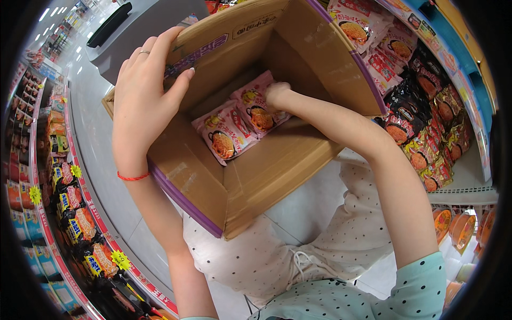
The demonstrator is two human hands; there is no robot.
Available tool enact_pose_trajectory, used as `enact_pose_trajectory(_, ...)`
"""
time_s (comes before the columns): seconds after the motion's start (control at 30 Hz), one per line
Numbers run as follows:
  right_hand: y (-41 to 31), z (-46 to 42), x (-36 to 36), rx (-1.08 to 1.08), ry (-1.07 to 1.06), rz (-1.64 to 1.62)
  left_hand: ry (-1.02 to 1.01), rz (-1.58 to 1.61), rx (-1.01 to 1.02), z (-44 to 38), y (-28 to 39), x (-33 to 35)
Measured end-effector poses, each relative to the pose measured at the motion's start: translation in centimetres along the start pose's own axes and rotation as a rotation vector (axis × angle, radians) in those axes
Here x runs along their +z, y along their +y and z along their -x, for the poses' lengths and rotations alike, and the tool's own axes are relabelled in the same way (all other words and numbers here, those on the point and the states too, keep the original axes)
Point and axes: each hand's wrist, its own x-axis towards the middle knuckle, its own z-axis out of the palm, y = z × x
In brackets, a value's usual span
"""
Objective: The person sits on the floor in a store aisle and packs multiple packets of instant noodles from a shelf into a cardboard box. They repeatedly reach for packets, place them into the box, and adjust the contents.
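An open cardboard box (280,148) with purple edges sits before me, tilted. Two pink noodle packets (228,134) lie side by side on its bottom, the right one partly behind my right hand. My left hand (148,88), with a ring and a red cord at the wrist, rests on the box's upper left wall, fingers over the rim and thumb on the inner side. My right hand (278,96) reaches inside, at the upper right edge of the right packet; its fingers are mostly hidden, so its grip cannot be told.
At right, a shelf (460,196) holds pink, black and gold noodle packets (404,108), with bowls (462,228) below. Along the left runs another shelf with bagged noodles (82,224) and yellow star-shaped tags. A large grey bin-like container (156,24) stands beyond the box.
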Motion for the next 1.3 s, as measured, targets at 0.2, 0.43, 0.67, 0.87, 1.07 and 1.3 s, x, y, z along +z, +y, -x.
enact_pose_trajectory(0.2, 0.0, -1.5, 1.0, -0.082, -0.067, -0.128, -0.006, 0.022, 0.010, -0.2, 0.2, -0.1)
enact_pose_trajectory(0.43, 0.2, -1.4, 0.0, -0.204, -0.222, 0.055, -0.036, 0.021, -0.012, -0.4, 0.8, -0.2)
enact_pose_trajectory(0.67, -3.3, 8.8, -9.8, -0.383, 0.145, -0.094, -0.058, 0.037, -0.057, 0.0, -0.5, -0.7)
enact_pose_trajectory(0.87, 2.6, 25.8, -15.4, -0.373, 0.763, -0.116, -0.042, 0.080, -0.003, -1.2, 0.2, 1.0)
enact_pose_trajectory(1.07, 12.3, 28.1, -16.2, 0.170, 0.565, 0.025, -0.060, -0.009, -0.072, 0.4, -0.8, 0.3)
enact_pose_trajectory(1.3, 27.1, 17.1, -10.0, 0.263, 0.364, -0.091, 0.028, -0.018, -0.062, 0.6, -0.4, 0.6)
